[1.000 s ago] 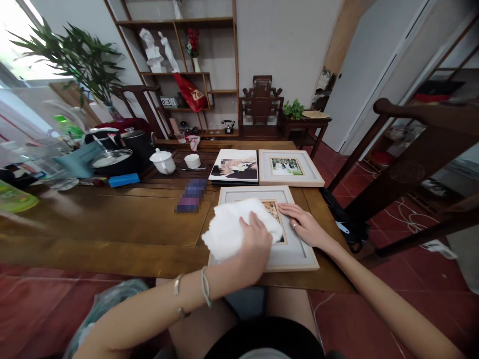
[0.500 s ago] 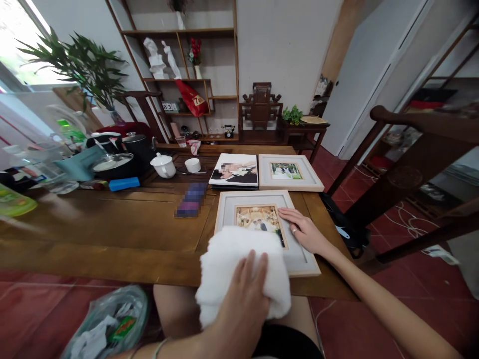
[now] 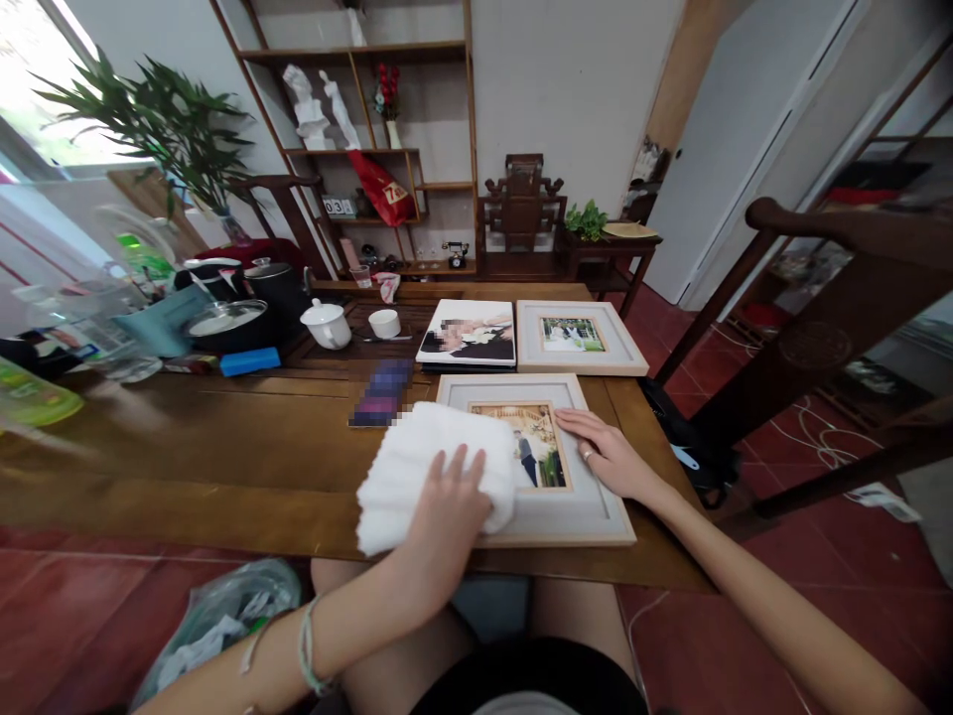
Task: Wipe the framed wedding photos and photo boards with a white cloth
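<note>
A framed photo (image 3: 625, 516) with a pale wooden edge and grey mat lies flat near the table's front edge. My left hand (image 3: 453, 506) presses a folded white towel (image 3: 406, 467) onto the frame's left part, the fingers bent over the cloth. The towel covers the left of the picture and hangs past the frame onto the table. My right hand (image 3: 607, 455), wearing a ring, rests with fingers stretched out on the picture's right border and the mat.
Behind lie a second framed photo (image 3: 632, 357) and a photo album (image 3: 468, 338). A pixelated item (image 3: 381, 392), white lidded cup (image 3: 326, 326), small bowl (image 3: 385, 323) and blue block (image 3: 250, 360) stand left. A chair (image 3: 826, 308) is right; a bin (image 3: 260, 586) sits below.
My left hand has moved the towel left and away from me, from the frame's lower middle to its left side. More of the picture's right shows. My right hand stays put.
</note>
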Action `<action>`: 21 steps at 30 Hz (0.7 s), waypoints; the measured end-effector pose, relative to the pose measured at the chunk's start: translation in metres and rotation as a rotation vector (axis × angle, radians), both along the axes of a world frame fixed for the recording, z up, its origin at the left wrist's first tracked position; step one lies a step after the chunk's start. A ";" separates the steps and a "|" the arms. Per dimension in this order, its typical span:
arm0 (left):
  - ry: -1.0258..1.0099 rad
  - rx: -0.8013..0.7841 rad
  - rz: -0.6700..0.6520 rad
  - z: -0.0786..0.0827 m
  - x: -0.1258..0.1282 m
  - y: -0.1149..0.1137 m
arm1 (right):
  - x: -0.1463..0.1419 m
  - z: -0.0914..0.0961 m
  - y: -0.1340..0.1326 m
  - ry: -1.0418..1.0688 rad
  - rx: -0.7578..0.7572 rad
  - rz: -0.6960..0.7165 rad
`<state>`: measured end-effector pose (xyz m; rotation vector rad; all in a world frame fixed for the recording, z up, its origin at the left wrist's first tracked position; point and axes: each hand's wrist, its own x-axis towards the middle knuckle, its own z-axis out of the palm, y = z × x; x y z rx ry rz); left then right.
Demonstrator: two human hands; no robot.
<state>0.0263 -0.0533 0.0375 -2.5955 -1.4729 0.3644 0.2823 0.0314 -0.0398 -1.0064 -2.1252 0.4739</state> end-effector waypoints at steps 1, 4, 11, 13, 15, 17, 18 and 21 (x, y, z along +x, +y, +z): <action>0.008 -0.019 0.019 0.007 -0.008 0.007 | 0.000 0.000 0.000 -0.001 -0.004 0.001; 0.004 0.019 0.061 0.017 -0.024 0.033 | 0.001 0.000 0.000 -0.001 -0.009 -0.003; -0.017 0.121 0.017 -0.001 -0.023 0.054 | 0.000 0.000 0.002 0.002 -0.002 0.005; -0.019 0.042 0.009 0.003 -0.020 0.036 | 0.000 0.000 0.003 -0.006 -0.007 0.002; -0.049 -0.015 0.019 0.011 -0.018 0.018 | 0.000 0.001 0.003 -0.015 -0.008 -0.001; -0.104 -0.009 0.056 0.017 -0.018 0.014 | -0.001 0.001 0.003 -0.017 -0.001 0.001; -0.131 0.018 0.084 0.018 -0.019 0.018 | -0.001 0.001 0.003 -0.016 0.003 0.005; -0.178 0.122 0.164 0.011 -0.024 0.051 | -0.001 0.002 0.003 -0.011 0.009 0.018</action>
